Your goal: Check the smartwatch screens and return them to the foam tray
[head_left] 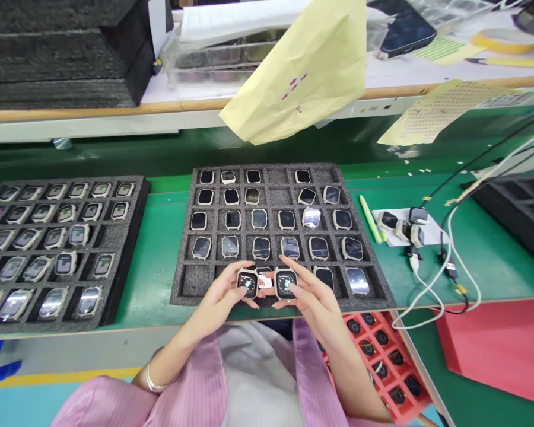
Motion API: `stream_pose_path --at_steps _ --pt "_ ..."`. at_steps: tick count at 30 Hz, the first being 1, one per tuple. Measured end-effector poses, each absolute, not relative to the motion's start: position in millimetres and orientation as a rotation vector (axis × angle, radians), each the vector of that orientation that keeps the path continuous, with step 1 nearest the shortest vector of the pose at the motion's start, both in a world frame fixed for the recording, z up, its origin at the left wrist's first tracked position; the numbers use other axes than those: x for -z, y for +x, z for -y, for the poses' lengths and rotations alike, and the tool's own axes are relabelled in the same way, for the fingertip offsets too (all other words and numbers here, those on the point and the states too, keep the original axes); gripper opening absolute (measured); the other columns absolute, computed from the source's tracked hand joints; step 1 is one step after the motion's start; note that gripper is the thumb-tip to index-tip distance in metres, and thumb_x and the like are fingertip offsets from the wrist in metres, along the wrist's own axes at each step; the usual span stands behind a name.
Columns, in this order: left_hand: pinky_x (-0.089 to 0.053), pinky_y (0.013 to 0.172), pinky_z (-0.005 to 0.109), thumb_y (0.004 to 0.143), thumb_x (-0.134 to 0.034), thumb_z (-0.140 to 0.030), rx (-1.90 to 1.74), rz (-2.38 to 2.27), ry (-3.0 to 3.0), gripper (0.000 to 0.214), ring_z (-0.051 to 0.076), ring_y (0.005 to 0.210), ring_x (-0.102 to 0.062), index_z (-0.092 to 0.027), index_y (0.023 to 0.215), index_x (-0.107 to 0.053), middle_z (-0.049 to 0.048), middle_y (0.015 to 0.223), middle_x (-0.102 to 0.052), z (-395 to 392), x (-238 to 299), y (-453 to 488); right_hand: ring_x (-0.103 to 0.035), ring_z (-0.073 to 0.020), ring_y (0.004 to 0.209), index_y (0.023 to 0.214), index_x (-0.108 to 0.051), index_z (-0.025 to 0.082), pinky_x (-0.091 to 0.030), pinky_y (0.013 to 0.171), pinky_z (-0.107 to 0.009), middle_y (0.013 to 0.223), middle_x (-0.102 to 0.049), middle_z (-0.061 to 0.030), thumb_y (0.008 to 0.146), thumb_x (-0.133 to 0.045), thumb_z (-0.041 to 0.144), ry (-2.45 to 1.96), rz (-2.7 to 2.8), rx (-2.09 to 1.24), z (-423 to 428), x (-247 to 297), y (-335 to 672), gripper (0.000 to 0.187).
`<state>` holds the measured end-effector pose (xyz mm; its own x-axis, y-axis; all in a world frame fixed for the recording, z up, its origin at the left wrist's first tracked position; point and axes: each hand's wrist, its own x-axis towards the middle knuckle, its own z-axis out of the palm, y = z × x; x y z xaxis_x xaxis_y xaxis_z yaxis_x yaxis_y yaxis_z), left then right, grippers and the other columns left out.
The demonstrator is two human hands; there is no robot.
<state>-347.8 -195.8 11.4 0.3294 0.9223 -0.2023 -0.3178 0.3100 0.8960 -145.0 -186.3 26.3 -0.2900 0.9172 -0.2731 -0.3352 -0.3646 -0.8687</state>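
One green bench point(160, 243) fills most of my feed, with a shelf point(115, 123) along its far side. On that shelf, left: stacked black foam blocks point(57, 53). Middle of bench: dark foam tray point(278, 196), rows of watch faces in its compartments. Left of it, another foam tray point(109, 237), also loaded with watches, cut off by the frame edge. Yellow paper point(320, 65) hangs over the shelf's front. Below the bench edge, right, I see a red tray point(404, 409) of round black parts, partly behind the right forearm.

Both hands sit over the near row of the middle tray. Left hand point(222, 290): fingers curled, thumb across the front, closed round one lit watch point(248, 283). Right hand point(315, 296): same pinch, thumb on the face, gripping a second lit watch point(286, 283). Watches side by side, screens up, slight gap between; can't read the displays. Can't tell if fingers touch the foam. Green pen point(370, 219) lies right of the middle tray. Silver bracelet point(150, 380) on left wrist.
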Motion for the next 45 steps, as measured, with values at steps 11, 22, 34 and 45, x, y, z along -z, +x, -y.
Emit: stream_pose_path --at_steps 11,22,34,45 --pt "-0.058 0.072 0.030 0.087 -0.054 -0.021 -0.962 -0.865 0.911 0.039 0.017 0.085 -0.060 -0.022 0.125 -0.049 0.0061 0.105 -0.056 195 -13 -345 -0.070 -0.0253 0.083 0.126 -0.058 0.024 -0.061 0.060 -0.034 0.108 -0.070 -0.0099 0.088 -0.064 0.033 -1.140 0.935 -1.640 189 -30 -152 0.039" --pt "-0.042 0.064 0.023 0.082 -0.061 -0.019 -0.980 -1.136 1.151 0.035 0.012 0.069 -0.049 -0.020 0.116 -0.052 0.0006 0.090 -0.054 197 -10 -345 -0.066 -0.0268 0.101 0.133 -0.051 0.028 -0.055 0.085 -0.045 0.119 -0.065 -0.0095 0.089 -0.064 0.033 -0.907 0.866 -1.897 188 -24 -147 0.047" --pt "-0.038 0.061 0.022 0.082 -0.060 -0.017 -0.964 -1.071 1.138 0.039 0.010 0.065 -0.044 -0.020 0.119 -0.050 -0.0011 0.085 -0.049 199 -18 -344 -0.070 -0.0256 0.084 0.108 -0.068 0.024 -0.056 0.076 -0.038 0.096 -0.072 -0.0084 0.075 -0.077 0.035 -0.856 0.913 -1.816 184 -26 -145 0.036" --pt "-0.035 0.057 0.022 0.083 -0.057 -0.019 -0.902 -1.078 1.157 0.033 0.009 0.058 -0.042 -0.020 0.116 -0.050 -0.0018 0.081 -0.049 201 -16 -344 -0.070 -0.0270 0.088 0.107 -0.071 0.025 -0.053 0.087 -0.043 0.096 -0.074 -0.0072 0.073 -0.078 0.028 -0.883 0.906 -1.822 187 -24 -146 0.035"
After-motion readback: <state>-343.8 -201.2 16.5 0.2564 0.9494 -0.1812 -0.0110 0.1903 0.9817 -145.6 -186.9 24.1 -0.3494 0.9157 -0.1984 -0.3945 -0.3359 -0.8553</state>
